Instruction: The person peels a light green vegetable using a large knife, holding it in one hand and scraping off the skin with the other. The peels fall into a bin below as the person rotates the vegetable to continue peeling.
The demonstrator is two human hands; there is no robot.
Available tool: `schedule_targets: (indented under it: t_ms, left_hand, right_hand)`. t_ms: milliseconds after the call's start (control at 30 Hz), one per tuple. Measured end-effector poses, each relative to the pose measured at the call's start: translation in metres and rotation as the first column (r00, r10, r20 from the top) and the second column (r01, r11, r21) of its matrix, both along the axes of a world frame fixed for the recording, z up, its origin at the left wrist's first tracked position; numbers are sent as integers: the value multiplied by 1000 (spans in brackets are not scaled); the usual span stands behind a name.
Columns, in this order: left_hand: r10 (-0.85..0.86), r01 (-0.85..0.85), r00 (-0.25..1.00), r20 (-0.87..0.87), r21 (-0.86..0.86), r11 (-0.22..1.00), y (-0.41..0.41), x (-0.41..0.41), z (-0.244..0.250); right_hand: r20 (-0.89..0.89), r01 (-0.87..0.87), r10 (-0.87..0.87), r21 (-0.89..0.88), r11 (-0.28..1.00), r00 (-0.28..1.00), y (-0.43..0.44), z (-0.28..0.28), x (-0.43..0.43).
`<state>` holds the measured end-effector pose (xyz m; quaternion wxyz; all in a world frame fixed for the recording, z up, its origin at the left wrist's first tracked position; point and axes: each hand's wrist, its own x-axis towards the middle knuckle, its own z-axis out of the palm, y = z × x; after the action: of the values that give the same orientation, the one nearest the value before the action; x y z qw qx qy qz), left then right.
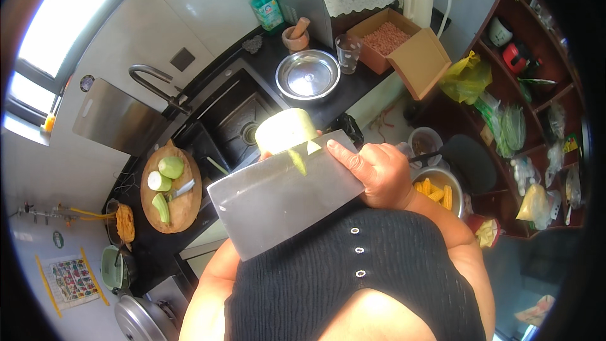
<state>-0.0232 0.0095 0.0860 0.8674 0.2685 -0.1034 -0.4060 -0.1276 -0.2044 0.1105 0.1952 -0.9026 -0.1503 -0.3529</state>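
My right hand grips a wide steel cleaver, its index finger laid along the blade; the handle is hidden in the fist. Peel scraps cling to the blade. Just beyond it, a thick, peeled-looking pale green gourd piece is held up in front of the sink. Little more than fingertips of my left hand show around that piece, the rest being covered by the cleaver. On a round wooden cutting board to the left lie gourd pieces, a curved green slice and a small knife.
A steel basin, a glass, a mortar with pestle and an open cardboard box of peanuts line the counter. The faucet arches over the sink. At right stand a pot of corn and shelves.
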Motion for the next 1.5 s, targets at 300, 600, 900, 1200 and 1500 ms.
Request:
schedule_targets:
  t_ms: [300,600,900,1200,1500]
  left_hand:
    - [178,-178,984,-8,-105,978,-17,1,-22]
    - [214,-210,975,64,-60,976,-13,-1,-18]
    - [178,-188,966,187,40,981,-8,-1,-17]
    - [134,-144,985,107,96,985,-3,-11,-5]
    - [45,-48,998,31,77,996,5,-10,-12]
  right_hand:
    - [-17,-110,110,-8,994,994,7,2,0]
    - [-38,-129,130,10,992,991,11,6,0]
    - [-34,-99,98,-15,995,995,11,0,-2]
    - [-36,-66,67,22,998,997,12,1,-3]
    - [-46,15,-15,10,1000,999,11,-5,-2]
